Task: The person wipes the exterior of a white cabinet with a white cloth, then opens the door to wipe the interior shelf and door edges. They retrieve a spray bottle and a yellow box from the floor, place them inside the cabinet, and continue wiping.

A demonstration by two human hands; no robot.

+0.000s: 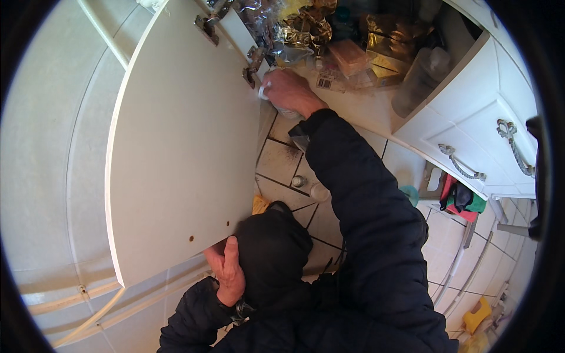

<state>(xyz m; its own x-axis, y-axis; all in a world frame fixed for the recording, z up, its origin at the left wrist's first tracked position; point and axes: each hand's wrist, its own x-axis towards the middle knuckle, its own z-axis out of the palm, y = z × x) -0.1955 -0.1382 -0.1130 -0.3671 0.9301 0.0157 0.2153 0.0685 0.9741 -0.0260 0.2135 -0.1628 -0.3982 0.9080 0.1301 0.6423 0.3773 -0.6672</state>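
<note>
My right hand (291, 93) is at the hinge-side front edge of a low kitchen cabinet, its fingers closed on a crumpled white cloth or tissue (264, 91). Most of that white thing is hidden under the hand. Just left of it, the white cabinet door (183, 145) stands swung out on rusty hinges (252, 66). My left hand (228, 271) is at the door's lower edge, with the thumb on the near side and the fingers hidden behind the panel. Between my arms is my dark-clad knee (276, 256).
Inside the cabinet are gold foil packs (309, 26), an orange-brown packet (348, 57) and a clear cylindrical container (415, 81). A small jar (299, 181) and a pale round lid or tub (319, 193) rest on the tiles, near dark crumbs (289, 152). Drawers with rope-shaped handles (461, 163) stand right.
</note>
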